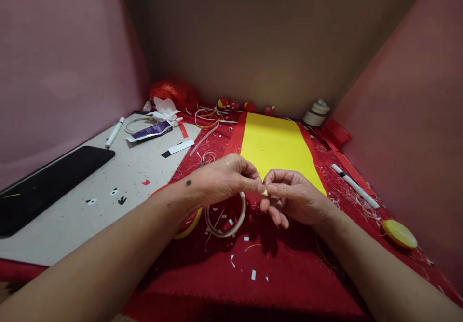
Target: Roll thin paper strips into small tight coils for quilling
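head view: the left hand (226,179) and right hand (294,197) meet at centre over the red cloth (282,269), fingertips pressed together, both pinching a tiny yellow scrap (265,192) between them. a clear tape ring (226,216) lies just under the left hand at 6 o'clock. the yellow sheet (277,146) stretches away at 12 o'clock. a white marker (354,185) lies at 3 o'clock, a yellow lid (399,233) at 4, a black pad (47,184) at 9
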`<state>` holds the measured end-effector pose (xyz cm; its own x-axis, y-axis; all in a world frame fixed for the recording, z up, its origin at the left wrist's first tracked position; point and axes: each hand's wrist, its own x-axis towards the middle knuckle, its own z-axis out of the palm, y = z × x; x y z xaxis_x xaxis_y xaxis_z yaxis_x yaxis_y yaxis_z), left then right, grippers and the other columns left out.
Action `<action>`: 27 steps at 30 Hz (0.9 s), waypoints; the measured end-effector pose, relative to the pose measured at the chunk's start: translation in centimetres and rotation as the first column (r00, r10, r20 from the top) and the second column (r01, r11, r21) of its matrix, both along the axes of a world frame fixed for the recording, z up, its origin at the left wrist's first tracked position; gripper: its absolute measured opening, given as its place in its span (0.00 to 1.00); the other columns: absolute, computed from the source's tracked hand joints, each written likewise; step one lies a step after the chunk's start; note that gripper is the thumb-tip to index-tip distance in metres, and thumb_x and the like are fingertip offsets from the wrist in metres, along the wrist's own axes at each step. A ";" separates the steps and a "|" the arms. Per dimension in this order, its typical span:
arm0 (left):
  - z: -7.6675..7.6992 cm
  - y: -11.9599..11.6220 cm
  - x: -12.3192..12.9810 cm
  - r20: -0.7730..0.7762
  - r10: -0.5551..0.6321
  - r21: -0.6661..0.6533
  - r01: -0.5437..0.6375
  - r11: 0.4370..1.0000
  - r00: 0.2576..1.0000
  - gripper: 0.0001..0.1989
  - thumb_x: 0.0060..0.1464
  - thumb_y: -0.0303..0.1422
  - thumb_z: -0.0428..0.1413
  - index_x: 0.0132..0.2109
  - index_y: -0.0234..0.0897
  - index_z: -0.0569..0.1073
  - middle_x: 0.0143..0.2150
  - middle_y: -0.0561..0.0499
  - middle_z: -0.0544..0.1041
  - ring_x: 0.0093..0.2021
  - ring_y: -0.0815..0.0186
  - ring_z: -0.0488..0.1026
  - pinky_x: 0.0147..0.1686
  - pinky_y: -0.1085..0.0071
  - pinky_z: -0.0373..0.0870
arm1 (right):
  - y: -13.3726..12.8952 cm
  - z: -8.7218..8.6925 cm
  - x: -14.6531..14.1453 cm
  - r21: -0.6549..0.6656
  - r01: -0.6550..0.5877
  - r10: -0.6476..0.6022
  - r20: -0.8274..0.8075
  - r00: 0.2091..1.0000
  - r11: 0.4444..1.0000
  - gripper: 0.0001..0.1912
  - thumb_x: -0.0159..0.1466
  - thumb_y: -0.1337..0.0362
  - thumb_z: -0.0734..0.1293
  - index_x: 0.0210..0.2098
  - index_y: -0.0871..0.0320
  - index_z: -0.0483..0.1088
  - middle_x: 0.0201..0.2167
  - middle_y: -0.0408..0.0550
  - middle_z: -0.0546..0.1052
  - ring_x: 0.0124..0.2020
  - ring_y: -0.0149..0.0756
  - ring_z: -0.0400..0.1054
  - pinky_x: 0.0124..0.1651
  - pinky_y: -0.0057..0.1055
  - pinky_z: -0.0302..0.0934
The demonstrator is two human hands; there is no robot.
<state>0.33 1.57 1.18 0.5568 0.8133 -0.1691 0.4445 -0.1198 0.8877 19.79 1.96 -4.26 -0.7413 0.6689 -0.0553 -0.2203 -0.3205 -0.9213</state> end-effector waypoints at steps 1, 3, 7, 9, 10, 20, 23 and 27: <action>0.0 0.0 0.0 -0.008 0.003 0.008 -0.003 1.000 1.000 0.12 0.47 0.38 0.54 0.32 0.32 0.74 0.29 0.49 0.75 0.29 0.69 0.68 0.30 0.72 0.60 | 0.0 0.1 0.0 -0.003 0.002 -0.002 0.006 1.000 1.000 0.06 0.60 0.64 0.65 0.33 0.60 0.63 0.25 0.47 0.79 0.18 0.30 0.72 0.15 0.19 0.64; -0.2 0.0 0.0 -0.014 0.010 0.027 -0.009 1.000 1.000 0.12 0.47 0.38 0.54 0.32 0.32 0.74 0.28 0.50 0.75 0.28 0.70 0.67 0.29 0.73 0.59 | -0.1 0.3 0.0 0.000 0.024 -0.024 0.041 0.999 1.000 0.07 0.58 0.65 0.67 0.33 0.60 0.64 0.25 0.46 0.78 0.18 0.30 0.72 0.15 0.20 0.64; -0.8 0.1 0.0 -0.019 0.013 0.030 -0.012 0.999 1.000 0.12 0.47 0.37 0.53 0.32 0.32 0.75 0.25 0.51 0.73 0.25 0.71 0.65 0.26 0.73 0.58 | -0.3 0.4 -0.4 0.050 0.098 -0.103 0.119 0.988 0.994 0.10 0.54 0.67 0.70 0.32 0.59 0.63 0.24 0.45 0.78 0.18 0.32 0.72 0.15 0.22 0.66; -1.0 0.2 0.1 -0.017 0.002 0.029 -0.002 1.000 1.000 0.12 0.47 0.37 0.53 0.33 0.32 0.75 0.23 0.51 0.72 0.23 0.71 0.64 0.25 0.74 0.57 | -0.3 0.4 -0.5 0.067 0.115 -0.123 0.137 0.983 0.991 0.10 0.54 0.67 0.70 0.31 0.59 0.63 0.24 0.45 0.77 0.19 0.33 0.72 0.15 0.23 0.66; -1.1 0.1 0.1 -0.016 -0.002 0.031 0.002 1.000 1.000 0.12 0.47 0.37 0.53 0.33 0.32 0.75 0.23 0.51 0.72 0.23 0.71 0.64 0.24 0.74 0.57 | -0.4 0.3 -0.6 0.071 0.117 -0.127 0.143 0.982 0.991 0.10 0.55 0.67 0.70 0.31 0.59 0.63 0.24 0.45 0.77 0.19 0.33 0.73 0.16 0.23 0.66; -0.9 0.4 -0.1 -0.057 0.028 0.131 -0.020 0.991 0.998 0.11 0.46 0.33 0.51 0.36 0.32 0.73 0.29 0.51 0.75 0.27 0.70 0.68 0.27 0.74 0.61 | -0.5 0.3 -0.6 0.069 0.138 -0.147 0.145 0.979 0.988 0.07 0.56 0.66 0.69 0.29 0.59 0.64 0.25 0.47 0.78 0.20 0.34 0.73 0.17 0.25 0.67; -0.8 1.0 -0.2 -0.007 0.147 0.250 -0.140 0.958 0.989 0.11 0.46 0.30 0.50 0.39 0.33 0.71 0.34 0.50 0.75 0.31 0.69 0.70 0.30 0.74 0.63 | -0.5 0.5 -0.6 0.021 0.145 -0.146 0.124 0.982 0.989 0.07 0.55 0.66 0.69 0.28 0.59 0.64 0.25 0.48 0.78 0.19 0.34 0.73 0.16 0.24 0.66; 0.9 0.1 -0.7 -0.057 0.297 0.405 -0.250 0.879 0.953 0.09 0.47 0.29 0.50 0.36 0.33 0.71 0.32 0.51 0.74 0.31 0.70 0.68 0.31 0.74 0.63 | -0.3 0.6 -0.5 -0.028 0.153 -0.150 0.103 0.983 0.988 0.07 0.54 0.67 0.69 0.27 0.60 0.65 0.24 0.48 0.78 0.19 0.33 0.72 0.15 0.22 0.64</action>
